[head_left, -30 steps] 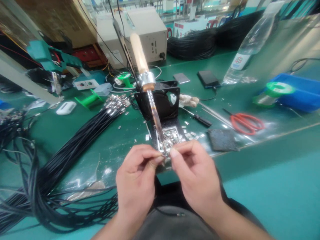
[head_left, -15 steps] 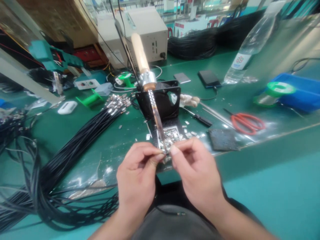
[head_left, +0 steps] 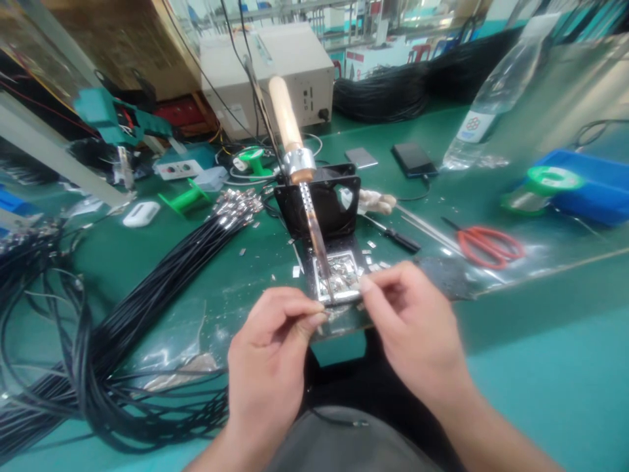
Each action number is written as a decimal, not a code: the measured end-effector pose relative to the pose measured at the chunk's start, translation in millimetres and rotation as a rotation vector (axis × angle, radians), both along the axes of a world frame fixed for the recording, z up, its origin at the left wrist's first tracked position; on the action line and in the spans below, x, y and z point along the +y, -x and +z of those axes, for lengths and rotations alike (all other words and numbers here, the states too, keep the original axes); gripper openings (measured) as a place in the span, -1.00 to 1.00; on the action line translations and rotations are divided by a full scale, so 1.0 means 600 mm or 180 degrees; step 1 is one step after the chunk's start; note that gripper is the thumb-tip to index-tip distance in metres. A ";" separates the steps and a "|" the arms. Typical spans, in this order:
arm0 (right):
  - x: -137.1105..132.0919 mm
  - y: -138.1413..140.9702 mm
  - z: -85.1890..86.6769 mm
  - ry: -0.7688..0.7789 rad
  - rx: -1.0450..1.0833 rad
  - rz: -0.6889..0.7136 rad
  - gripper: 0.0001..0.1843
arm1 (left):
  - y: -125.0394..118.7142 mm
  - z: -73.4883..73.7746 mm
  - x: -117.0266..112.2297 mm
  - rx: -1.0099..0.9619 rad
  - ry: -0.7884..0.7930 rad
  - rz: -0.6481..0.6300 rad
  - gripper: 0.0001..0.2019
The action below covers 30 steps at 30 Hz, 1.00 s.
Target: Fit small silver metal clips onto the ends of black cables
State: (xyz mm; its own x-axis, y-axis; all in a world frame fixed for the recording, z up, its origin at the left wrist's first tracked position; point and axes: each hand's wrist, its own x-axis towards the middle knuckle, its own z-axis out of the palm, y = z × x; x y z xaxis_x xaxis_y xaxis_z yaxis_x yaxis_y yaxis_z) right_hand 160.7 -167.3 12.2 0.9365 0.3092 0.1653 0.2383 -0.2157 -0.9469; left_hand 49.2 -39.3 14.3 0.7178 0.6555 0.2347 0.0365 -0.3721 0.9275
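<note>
A soldering iron with a pale wooden handle slants down, its dark tip over a small tray of little metal pieces. My left hand is closed in a pinch just left of the tip; what its fingertips hold is too small to make out. To the right of the tray, my right hand has thumb and forefinger pressed together, and anything between them is hidden. A thin black cable with a small metal end lies over my lap. Behind the tray stands a black fan frame.
Bundled black cables with metal ends fill the left. At right lie red-handled scissors, a screwdriver, a dark pad, a solder spool and a blue bin. A water bottle stands behind.
My right hand has moved right, away from the iron's tip and my left hand, uncovering more of the tray. My left hand stays pinched near the tip. The view has shifted slightly.
</note>
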 end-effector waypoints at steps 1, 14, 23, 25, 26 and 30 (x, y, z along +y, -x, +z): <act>-0.004 -0.008 0.001 0.0104 -0.0062 -0.0092 -0.84 | 0.005 0.001 0.000 0.0009 0.0110 -0.0057 -0.80; -0.039 -0.025 0.006 0.0785 -0.0468 -0.0439 -0.81 | 0.043 0.027 -0.018 0.0380 0.1411 -0.0278 -0.91; -0.081 0.068 0.029 0.0828 -0.1078 0.0700 -0.95 | 0.053 0.049 -0.028 0.0736 0.1714 -0.0411 -0.92; -0.077 0.071 0.023 0.0806 -0.1459 0.0916 -0.93 | 0.054 0.046 -0.026 0.0712 0.1720 -0.0521 -0.91; -0.074 0.070 0.020 0.0758 -0.1623 0.0984 -0.91 | 0.055 0.043 -0.025 0.0683 0.1730 -0.0529 -0.92; -0.063 0.065 0.010 0.0591 -0.1994 0.1083 -0.83 | 0.058 0.037 -0.025 0.0640 0.1743 -0.0569 -0.92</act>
